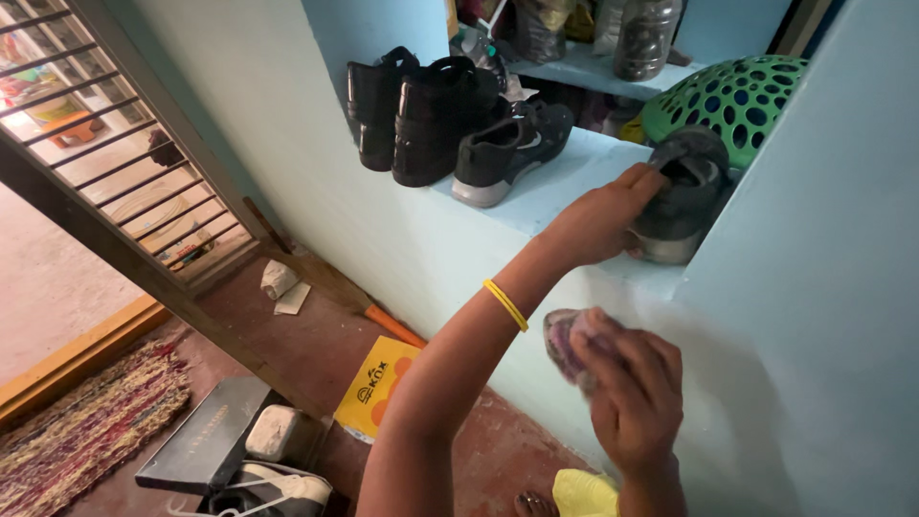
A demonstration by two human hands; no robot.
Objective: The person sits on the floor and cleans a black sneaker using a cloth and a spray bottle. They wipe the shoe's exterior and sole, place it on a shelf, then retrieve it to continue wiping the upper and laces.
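Note:
My left hand [603, 215] reaches up to a pale blue shelf [565, 182] and grips a dark grey shoe [684, 196] by its opening. The shoe stands at the shelf's right end, beside a green perforated basket [737, 96]. My right hand [632, 393] is lower, below the shelf edge, closed around a crumpled purplish cloth [565, 340]. A yellow bangle [505, 304] circles my left wrist. Further left on the shelf stand a black sneaker [507, 148] and a pair of black high shoes [421, 115].
On the red floor lie a yellow box [373, 388], a dark shoebox [206, 436], a white shoe [278, 483] and a woven rug [86, 431]. A barred door [115, 144] stands open at left. An upper shelf holds a jar [646, 38].

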